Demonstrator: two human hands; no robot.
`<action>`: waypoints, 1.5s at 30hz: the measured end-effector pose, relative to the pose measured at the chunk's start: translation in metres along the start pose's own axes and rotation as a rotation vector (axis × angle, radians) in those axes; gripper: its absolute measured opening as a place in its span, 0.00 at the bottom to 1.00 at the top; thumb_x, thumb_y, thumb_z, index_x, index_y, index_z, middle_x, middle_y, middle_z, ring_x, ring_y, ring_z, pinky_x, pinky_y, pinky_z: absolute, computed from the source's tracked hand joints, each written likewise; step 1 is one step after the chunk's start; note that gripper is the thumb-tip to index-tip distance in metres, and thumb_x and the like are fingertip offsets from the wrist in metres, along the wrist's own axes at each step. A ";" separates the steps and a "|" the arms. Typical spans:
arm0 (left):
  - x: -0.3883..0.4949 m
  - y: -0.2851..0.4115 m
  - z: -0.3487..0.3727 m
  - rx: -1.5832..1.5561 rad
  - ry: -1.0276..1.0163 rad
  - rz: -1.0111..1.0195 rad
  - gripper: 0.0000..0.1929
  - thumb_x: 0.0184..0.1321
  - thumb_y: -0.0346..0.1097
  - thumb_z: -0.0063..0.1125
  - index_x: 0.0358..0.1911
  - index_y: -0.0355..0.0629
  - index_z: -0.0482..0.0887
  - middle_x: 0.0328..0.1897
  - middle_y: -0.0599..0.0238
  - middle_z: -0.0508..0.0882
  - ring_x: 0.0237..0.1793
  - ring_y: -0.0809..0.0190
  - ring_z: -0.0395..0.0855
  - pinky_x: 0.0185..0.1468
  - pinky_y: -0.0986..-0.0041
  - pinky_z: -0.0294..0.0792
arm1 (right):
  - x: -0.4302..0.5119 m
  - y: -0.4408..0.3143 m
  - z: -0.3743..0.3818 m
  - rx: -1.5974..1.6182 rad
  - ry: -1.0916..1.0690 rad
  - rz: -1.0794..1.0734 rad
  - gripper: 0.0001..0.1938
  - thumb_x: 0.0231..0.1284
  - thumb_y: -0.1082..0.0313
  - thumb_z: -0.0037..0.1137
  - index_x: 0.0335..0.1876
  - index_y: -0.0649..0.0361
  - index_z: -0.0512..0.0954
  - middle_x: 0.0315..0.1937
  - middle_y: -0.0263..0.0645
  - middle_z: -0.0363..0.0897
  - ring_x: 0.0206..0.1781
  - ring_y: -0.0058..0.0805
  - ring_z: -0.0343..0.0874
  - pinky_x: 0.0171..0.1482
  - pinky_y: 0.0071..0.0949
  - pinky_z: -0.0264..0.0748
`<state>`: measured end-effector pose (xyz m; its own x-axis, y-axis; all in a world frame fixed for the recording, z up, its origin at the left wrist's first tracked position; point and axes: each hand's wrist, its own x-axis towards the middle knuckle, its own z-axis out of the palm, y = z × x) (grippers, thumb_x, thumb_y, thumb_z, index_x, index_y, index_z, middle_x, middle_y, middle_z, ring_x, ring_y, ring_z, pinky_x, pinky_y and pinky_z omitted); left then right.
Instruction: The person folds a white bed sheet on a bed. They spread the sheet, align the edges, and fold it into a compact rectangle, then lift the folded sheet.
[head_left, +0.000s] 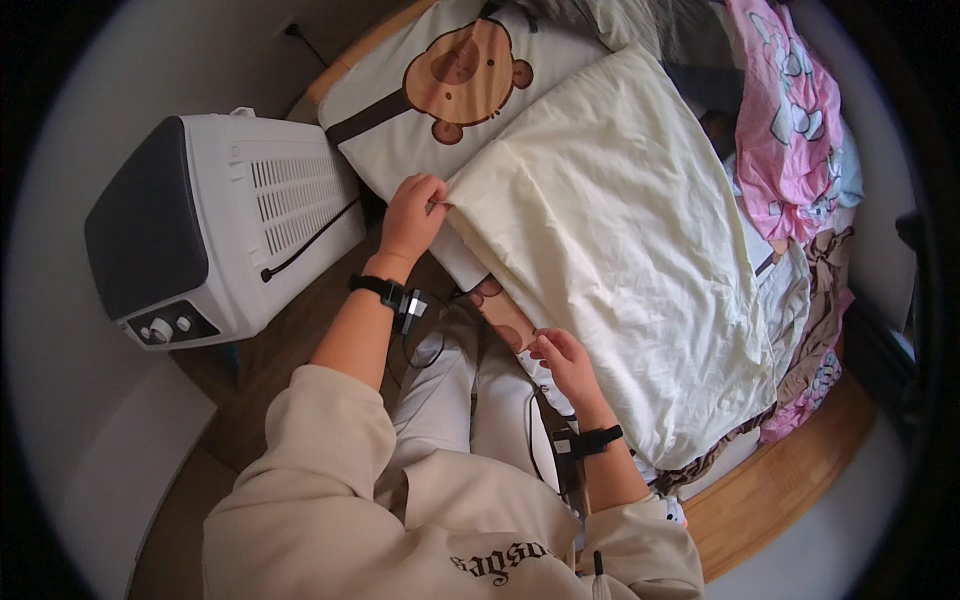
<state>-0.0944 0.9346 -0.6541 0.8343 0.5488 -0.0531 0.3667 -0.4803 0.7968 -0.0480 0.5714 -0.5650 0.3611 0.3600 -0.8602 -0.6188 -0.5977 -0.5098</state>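
A pale cream cloth (607, 247), wrinkled and spread out, lies over a bed with a bear-print sheet (390, 142). My left hand (414, 214) pinches the corner of the cream cloth at its upper left, beside the bear print. Lower down, my right hand (564, 364) has its thumb and fingers together at the cloth's near edge, next to a brown bear-print piece of fabric (506, 319) that hangs at the bed's side. Whether the right fingers hold the cream cloth or the printed fabric is hard to tell.
Left of the bed stands a white appliance with a dark top (146, 225), knobs and a black cord. A pink printed cloth (787, 127) and a brown ruffled cloth (817, 322) lie on the far right side. A wooden bed rail (780, 480) runs along the lower right.
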 end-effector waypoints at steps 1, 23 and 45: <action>-0.005 0.001 -0.005 0.026 0.033 0.027 0.12 0.55 0.17 0.64 0.39 0.39 0.76 0.45 0.59 0.86 0.46 0.49 0.84 0.52 0.63 0.78 | 0.002 -0.002 0.000 0.002 -0.013 -0.016 0.16 0.81 0.62 0.57 0.61 0.69 0.80 0.45 0.39 0.89 0.49 0.27 0.86 0.56 0.29 0.82; -0.064 -0.031 -0.002 0.115 0.196 -0.285 0.12 0.64 0.22 0.64 0.48 0.42 0.81 0.45 0.60 0.84 0.43 0.54 0.85 0.49 0.65 0.78 | 0.043 -0.146 -0.129 -0.199 -0.050 -0.223 0.19 0.82 0.58 0.58 0.61 0.69 0.80 0.46 0.39 0.88 0.50 0.26 0.86 0.53 0.27 0.81; -0.047 -0.030 -0.030 -0.038 0.037 -0.288 0.13 0.53 0.16 0.67 0.37 0.38 0.78 0.42 0.59 0.81 0.41 0.53 0.82 0.43 0.69 0.76 | 0.355 -0.416 -0.151 -1.257 0.446 -0.250 0.27 0.55 0.41 0.68 0.46 0.60 0.89 0.43 0.52 0.92 0.52 0.53 0.91 0.56 0.43 0.84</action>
<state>-0.1572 0.9436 -0.6571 0.6827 0.6833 -0.2588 0.5696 -0.2758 0.7742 0.4430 0.8397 -0.6594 0.7107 0.4374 -0.5510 0.4596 -0.8816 -0.1070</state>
